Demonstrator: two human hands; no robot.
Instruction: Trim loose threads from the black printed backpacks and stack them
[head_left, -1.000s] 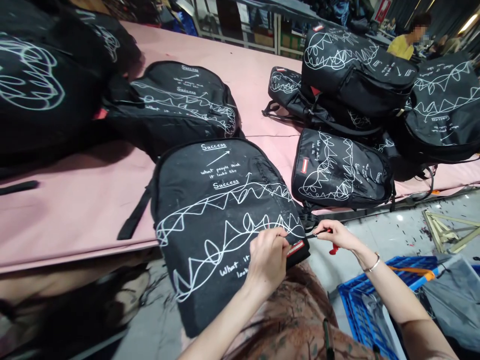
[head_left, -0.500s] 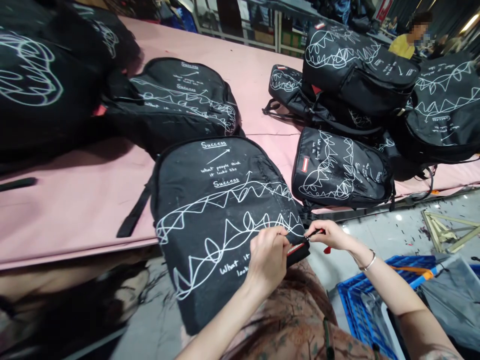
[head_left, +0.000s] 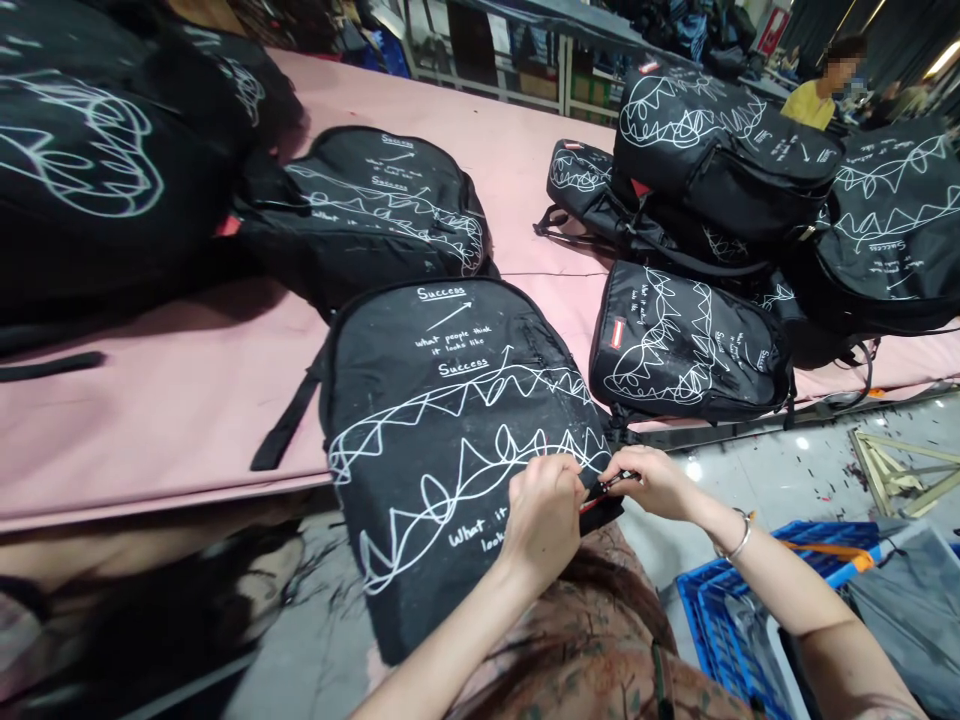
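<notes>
Pinching a small dark tool (head_left: 613,482), the right hand (head_left: 660,485) has its fingers nearly closed beside the left hand (head_left: 544,515), whose curled fingers grip the bag (head_left: 420,430), jutting over the edge of the desk (head_left: 187,430).

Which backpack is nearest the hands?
The front backpack, jutting well past the table edge: the left hand touches it; the other backpacks lie farther away.
</notes>
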